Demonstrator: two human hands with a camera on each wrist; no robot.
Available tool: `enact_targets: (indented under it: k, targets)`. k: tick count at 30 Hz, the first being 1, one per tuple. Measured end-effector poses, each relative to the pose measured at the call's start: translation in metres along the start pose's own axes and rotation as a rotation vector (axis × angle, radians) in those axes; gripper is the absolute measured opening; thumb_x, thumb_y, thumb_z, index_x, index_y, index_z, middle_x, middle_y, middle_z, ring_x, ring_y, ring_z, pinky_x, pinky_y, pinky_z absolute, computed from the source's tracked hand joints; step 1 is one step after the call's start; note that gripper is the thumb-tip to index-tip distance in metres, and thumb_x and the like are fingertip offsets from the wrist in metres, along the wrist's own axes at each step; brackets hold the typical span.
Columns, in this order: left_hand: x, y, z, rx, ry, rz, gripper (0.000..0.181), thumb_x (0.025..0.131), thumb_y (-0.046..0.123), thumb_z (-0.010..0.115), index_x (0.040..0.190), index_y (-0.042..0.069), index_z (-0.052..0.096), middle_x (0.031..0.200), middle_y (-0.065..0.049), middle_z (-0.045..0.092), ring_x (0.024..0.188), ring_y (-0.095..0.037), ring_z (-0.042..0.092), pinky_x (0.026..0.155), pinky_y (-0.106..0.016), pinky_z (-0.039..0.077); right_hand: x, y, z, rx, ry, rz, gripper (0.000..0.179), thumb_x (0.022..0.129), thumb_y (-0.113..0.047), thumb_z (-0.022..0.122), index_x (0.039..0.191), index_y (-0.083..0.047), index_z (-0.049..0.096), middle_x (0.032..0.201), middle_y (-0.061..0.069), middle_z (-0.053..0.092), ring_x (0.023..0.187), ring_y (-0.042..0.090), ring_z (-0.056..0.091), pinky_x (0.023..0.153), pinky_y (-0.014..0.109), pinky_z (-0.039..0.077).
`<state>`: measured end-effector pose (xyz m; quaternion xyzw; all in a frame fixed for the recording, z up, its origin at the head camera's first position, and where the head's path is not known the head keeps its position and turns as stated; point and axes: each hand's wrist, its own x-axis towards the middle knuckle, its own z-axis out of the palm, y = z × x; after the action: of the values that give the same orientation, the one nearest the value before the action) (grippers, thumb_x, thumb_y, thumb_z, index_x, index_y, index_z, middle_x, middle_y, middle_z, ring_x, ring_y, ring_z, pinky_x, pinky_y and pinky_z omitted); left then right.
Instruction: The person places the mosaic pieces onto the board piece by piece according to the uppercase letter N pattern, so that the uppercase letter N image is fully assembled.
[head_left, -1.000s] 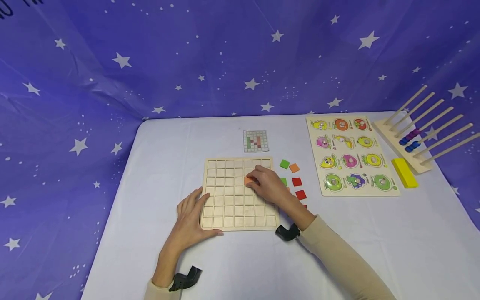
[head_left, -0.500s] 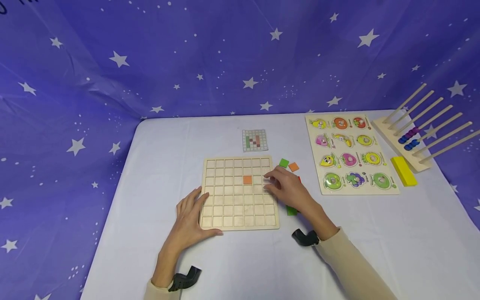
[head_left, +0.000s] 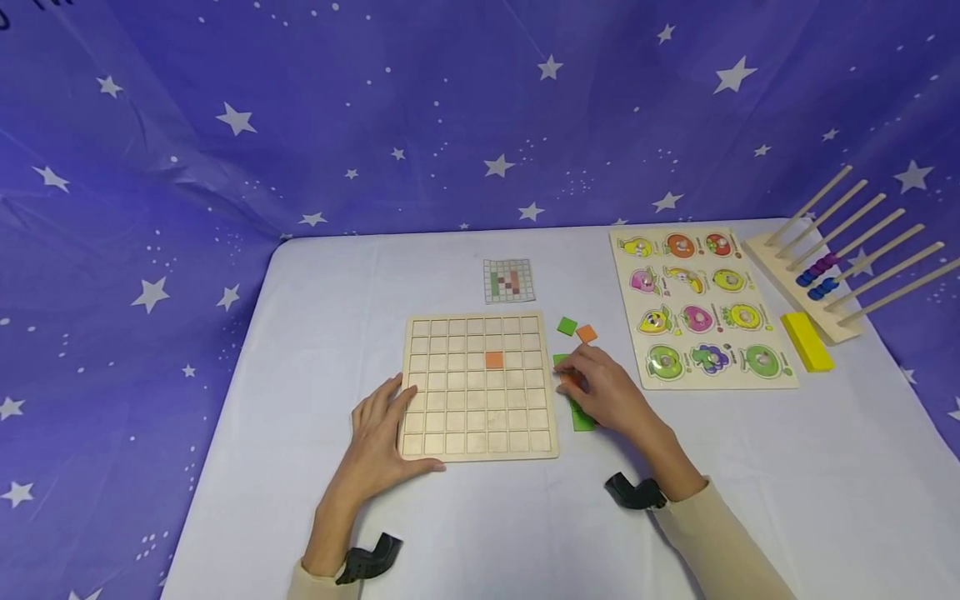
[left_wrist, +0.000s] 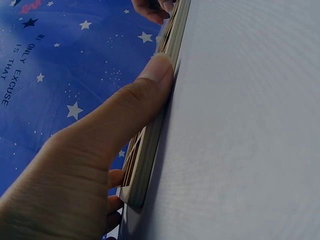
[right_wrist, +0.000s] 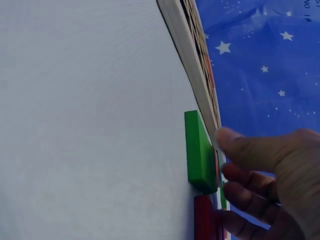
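Note:
A square wooden grid board (head_left: 456, 400) lies on the table, with one orange tile (head_left: 494, 360) seated in a cell right of centre. My left hand (head_left: 378, 446) spans the board's near-left corner. Its fingers rest along the left edge, and in the left wrist view the thumb (left_wrist: 150, 82) lies against the front edge. Just right of the board, my right hand (head_left: 606, 392) hovers over loose square tiles, thumb and fingers apart around an orange tile (head_left: 567, 379). The right wrist view shows a green tile (right_wrist: 196, 152) and a red tile (right_wrist: 203, 215) beside the fingers. The hand hides some tiles.
A small printed pattern card (head_left: 508, 281) lies behind the board. A loose green tile (head_left: 567, 326) and an orange tile (head_left: 587, 333) sit behind the right hand. Farther right are a fruit puzzle board (head_left: 678, 304), a yellow block (head_left: 807, 342) and a peg stand (head_left: 843, 327).
My right hand has let go of the orange tile, leaving it in the grid cell, and moved right to the loose tiles. My left hand stays at the board's corner.

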<state>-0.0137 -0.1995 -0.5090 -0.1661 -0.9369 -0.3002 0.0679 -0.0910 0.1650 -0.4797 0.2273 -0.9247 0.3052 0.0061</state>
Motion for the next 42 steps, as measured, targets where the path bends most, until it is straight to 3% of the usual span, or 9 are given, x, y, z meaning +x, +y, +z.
enact_targets:
  k: [15,42]
  targets:
    - [-0.0007,-0.0009,0.0000,-0.004,-0.001,-0.007,0.118,0.049,0.058,0.091,0.144,0.008,0.044,0.156,-0.018,0.031,0.136,-0.036,0.031,0.104,-0.052,0.020,0.0007,0.0011,0.0026,0.039,-0.022,0.014,0.027,0.079,-0.011,0.081,0.104,-0.010,0.071,0.100,-0.001,0.061,0.089,0.014,0.052,0.080,0.035,0.047]
    - [0.0000,-0.0013,-0.0003,0.002,-0.014,-0.012,0.118,0.049,0.060,0.090,0.145,0.008,0.043,0.156,-0.018,0.031,0.138,-0.035,0.029,0.105,-0.052,0.020,0.0018,0.0011,0.0032,-0.026,-0.059,0.056,0.029,0.081,-0.019,0.081,0.106,-0.006,0.072,0.093,0.002,0.056,0.080,0.014,0.049,0.073,0.031,0.045]
